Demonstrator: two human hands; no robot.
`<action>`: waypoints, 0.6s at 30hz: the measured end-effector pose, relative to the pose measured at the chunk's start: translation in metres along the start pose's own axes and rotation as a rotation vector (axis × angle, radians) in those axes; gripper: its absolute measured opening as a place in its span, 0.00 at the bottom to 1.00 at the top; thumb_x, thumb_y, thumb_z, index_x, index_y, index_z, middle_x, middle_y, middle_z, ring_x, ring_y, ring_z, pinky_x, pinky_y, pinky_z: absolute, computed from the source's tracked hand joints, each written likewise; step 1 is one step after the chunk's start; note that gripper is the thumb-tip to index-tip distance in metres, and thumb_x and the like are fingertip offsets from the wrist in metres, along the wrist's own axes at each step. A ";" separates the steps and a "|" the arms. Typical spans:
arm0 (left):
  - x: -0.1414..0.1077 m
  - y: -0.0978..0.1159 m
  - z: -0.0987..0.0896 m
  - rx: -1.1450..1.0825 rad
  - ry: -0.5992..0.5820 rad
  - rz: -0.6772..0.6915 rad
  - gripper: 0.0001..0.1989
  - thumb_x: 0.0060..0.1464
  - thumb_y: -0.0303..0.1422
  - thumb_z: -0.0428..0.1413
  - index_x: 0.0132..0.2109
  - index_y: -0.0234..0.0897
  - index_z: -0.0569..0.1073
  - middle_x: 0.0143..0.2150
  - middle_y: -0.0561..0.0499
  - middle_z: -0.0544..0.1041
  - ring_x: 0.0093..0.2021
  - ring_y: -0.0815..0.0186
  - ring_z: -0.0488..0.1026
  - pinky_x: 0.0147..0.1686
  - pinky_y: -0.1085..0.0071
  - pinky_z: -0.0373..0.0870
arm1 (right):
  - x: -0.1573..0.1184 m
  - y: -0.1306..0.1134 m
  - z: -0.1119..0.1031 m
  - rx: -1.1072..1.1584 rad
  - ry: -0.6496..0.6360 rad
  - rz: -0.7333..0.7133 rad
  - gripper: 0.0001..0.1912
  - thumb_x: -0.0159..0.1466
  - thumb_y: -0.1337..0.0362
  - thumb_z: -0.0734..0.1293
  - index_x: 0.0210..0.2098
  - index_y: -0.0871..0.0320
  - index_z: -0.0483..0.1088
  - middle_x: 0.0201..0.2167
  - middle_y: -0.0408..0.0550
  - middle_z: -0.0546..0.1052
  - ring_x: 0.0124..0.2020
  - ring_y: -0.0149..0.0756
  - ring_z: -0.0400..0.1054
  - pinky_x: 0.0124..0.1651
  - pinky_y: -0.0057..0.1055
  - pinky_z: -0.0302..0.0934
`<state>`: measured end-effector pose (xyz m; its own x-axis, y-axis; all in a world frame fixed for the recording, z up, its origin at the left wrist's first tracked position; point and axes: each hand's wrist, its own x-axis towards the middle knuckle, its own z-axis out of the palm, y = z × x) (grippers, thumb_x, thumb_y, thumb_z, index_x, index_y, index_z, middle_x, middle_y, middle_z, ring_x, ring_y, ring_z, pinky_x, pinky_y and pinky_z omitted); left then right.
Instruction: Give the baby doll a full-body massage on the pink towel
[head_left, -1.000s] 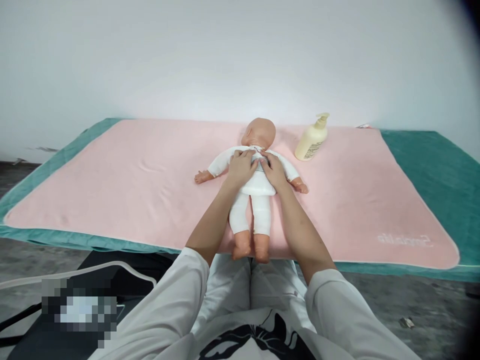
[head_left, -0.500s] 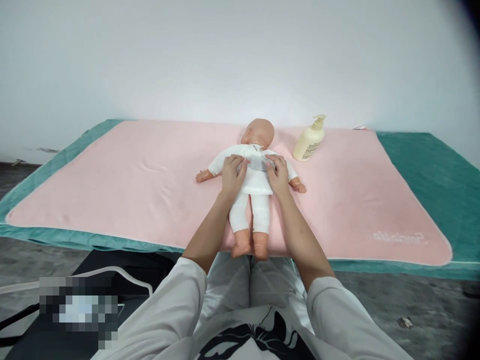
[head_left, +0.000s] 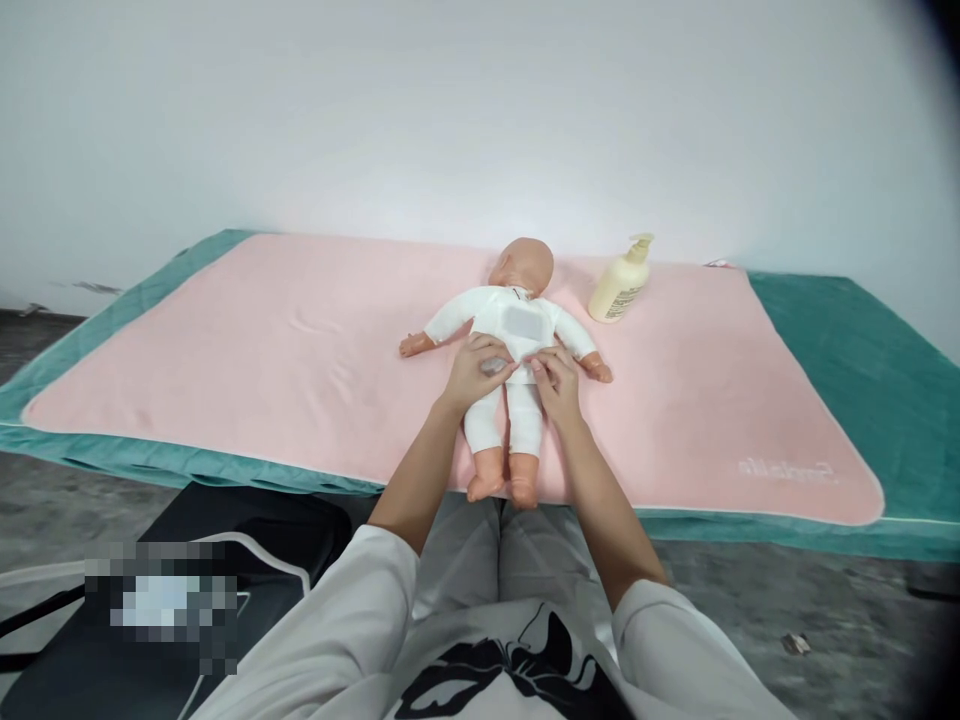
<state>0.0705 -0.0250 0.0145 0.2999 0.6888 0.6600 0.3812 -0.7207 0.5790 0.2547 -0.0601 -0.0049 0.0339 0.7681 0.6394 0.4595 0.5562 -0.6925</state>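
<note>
One doll (head_left: 517, 345) lies on one pink mat (head_left: 337, 380). At its waist are one left hand (head_left: 474, 372) and one right hand (head_left: 556, 380), fingers curled nearly closed; whether they grip anything, I cannot tell. One bottle (head_left: 619, 285) stands right of the doll.

One table, green-covered (head_left: 862, 370), bore a pink blanket (head_left: 322, 360) with pale lettering (head_left: 787, 470) at its near right corner. On the blanket lay one doll (head_left: 525, 345) in white clothing, feet toward the near edge; one cream pump bottle (head_left: 619, 290) stood to the right of its head.
</note>
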 end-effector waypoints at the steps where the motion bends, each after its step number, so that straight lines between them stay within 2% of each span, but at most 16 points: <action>1: 0.000 0.000 0.000 0.001 -0.006 -0.003 0.13 0.59 0.44 0.58 0.33 0.40 0.77 0.36 0.49 0.80 0.41 0.61 0.75 0.50 0.56 0.71 | -0.002 0.000 0.000 -0.007 0.002 0.009 0.20 0.70 0.49 0.60 0.37 0.54 0.79 0.36 0.49 0.77 0.42 0.41 0.70 0.51 0.43 0.65; 7: 0.002 0.003 0.001 0.025 -0.049 -0.029 0.12 0.61 0.38 0.53 0.32 0.40 0.76 0.34 0.48 0.81 0.39 0.62 0.76 0.47 0.59 0.72 | -0.001 0.004 0.001 0.034 0.029 0.076 0.21 0.70 0.51 0.61 0.32 0.53 0.80 0.33 0.48 0.78 0.40 0.41 0.72 0.49 0.44 0.66; 11: 0.003 0.004 0.002 0.054 -0.080 -0.087 0.12 0.60 0.36 0.53 0.30 0.40 0.75 0.33 0.49 0.81 0.37 0.62 0.77 0.46 0.60 0.72 | 0.001 0.006 0.002 0.026 0.020 0.096 0.20 0.68 0.52 0.62 0.27 0.53 0.79 0.31 0.47 0.78 0.38 0.41 0.72 0.48 0.43 0.67; 18: 0.003 0.004 0.002 0.071 -0.101 -0.080 0.12 0.61 0.36 0.53 0.30 0.40 0.75 0.32 0.49 0.80 0.37 0.62 0.76 0.46 0.61 0.72 | 0.001 0.006 0.004 -0.009 0.012 0.096 0.21 0.69 0.54 0.61 0.25 0.54 0.77 0.29 0.47 0.77 0.37 0.40 0.71 0.48 0.42 0.66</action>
<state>0.0748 -0.0257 0.0172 0.3513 0.7508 0.5593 0.4674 -0.6583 0.5901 0.2536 -0.0547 -0.0098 0.0884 0.8140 0.5741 0.4613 0.4773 -0.7479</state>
